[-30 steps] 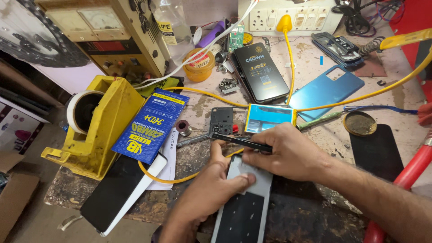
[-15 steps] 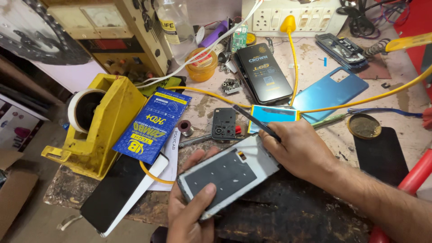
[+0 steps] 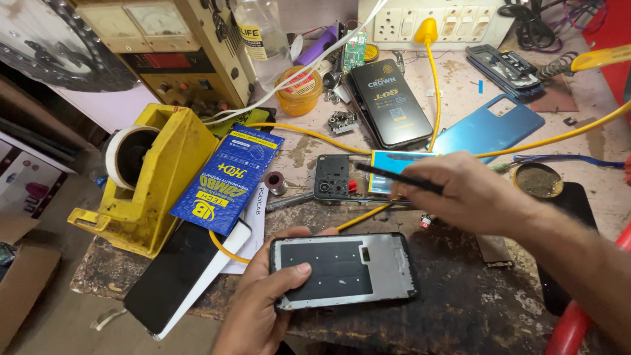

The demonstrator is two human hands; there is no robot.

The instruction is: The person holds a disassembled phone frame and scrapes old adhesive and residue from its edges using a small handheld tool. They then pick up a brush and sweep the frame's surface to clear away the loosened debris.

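Holding a phone frame flat and sideways just above the worktop, the left hand is gripping its left end, the thumb lying on the grey inner plate and the fingers curling under the top edge; that grip is pressed shut on the frame. The right hand is hovering above and behind the frame, not touching it, and its grip is pinching a thin black tool, which is pointing left over a small blue panel. Just left of that panel a dark camera cover is lying on the worktop, with a solder spool beside it. Further back a black phone box is sitting next to a blue back cover, and a yellow cable is running between them. At the left a yellow tape dispenser is standing, with a blue packet leaning against it and a dark screen lying below, well apart from both hands
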